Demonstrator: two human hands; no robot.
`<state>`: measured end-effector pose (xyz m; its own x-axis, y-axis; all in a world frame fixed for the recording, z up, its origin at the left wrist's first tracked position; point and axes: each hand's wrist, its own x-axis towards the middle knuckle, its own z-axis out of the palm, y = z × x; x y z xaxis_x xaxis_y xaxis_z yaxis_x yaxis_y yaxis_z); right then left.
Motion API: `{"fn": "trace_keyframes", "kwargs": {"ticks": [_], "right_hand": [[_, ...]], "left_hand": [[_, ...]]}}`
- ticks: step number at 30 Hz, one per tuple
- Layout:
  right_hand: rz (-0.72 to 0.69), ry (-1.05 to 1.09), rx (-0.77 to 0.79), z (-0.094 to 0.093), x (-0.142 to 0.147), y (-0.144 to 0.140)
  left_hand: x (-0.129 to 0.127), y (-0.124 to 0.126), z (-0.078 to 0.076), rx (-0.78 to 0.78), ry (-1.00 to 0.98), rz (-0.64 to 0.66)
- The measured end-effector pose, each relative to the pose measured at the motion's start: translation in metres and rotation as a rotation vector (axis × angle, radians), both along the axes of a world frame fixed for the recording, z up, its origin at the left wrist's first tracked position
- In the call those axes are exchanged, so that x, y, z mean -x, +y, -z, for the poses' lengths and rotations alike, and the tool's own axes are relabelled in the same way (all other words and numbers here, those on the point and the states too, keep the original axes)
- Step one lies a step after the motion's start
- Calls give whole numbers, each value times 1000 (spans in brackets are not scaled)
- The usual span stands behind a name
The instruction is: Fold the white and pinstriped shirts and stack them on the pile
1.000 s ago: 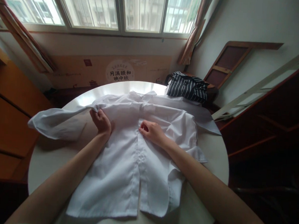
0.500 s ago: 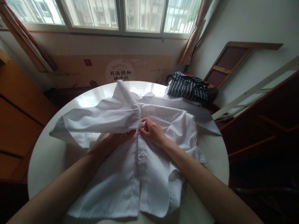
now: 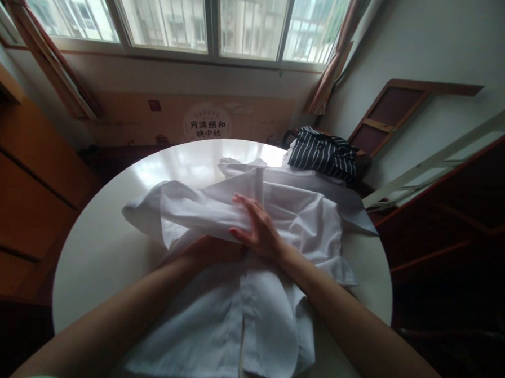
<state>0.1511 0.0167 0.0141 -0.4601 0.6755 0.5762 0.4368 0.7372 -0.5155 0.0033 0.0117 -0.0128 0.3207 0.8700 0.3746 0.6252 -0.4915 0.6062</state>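
Head view: white shirt [image 3: 226, 286] creased, part-folded; right fingers [image 3: 248, 203] apart, left fingers hidden, state unclear.

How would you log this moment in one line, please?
left hand: by near edge of sleeve, grip hidden | right hand: open, over sleeve | sleeve: lying across shirt | shirt: on table

Round table [image 3: 83, 270] has a smooth top, glossy toward the window. Collared shirt [image 3: 271, 325] on the table: thin, matt, creased cloth; striped garment [image 3: 322, 154] at table's far right, matt cloth. Cabinet [image 3: 19, 199] left of table looks like smooth wood.
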Motion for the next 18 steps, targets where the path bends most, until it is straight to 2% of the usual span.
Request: {"fn": "trace_keyframes", "kwargs": {"ticks": [3, 8, 12, 15, 18], "right_hand": [[-17, -17, 138, 2, 6, -1], [108, 123, 213, 3, 9, -1], [401, 442, 365, 3, -4, 9], [641, 668, 393, 5, -25, 24], [726, 723, 435, 5, -44, 39]], "left_hand": [[-6, -2, 1, -34, 27, 65], [-10, -3, 3, -70, 115, 175], [-10, 1, -6, -181, 227, 367], [-9, 3, -13, -235, 223, 350], [-7, 1, -16, -296, 146, 283]]}}
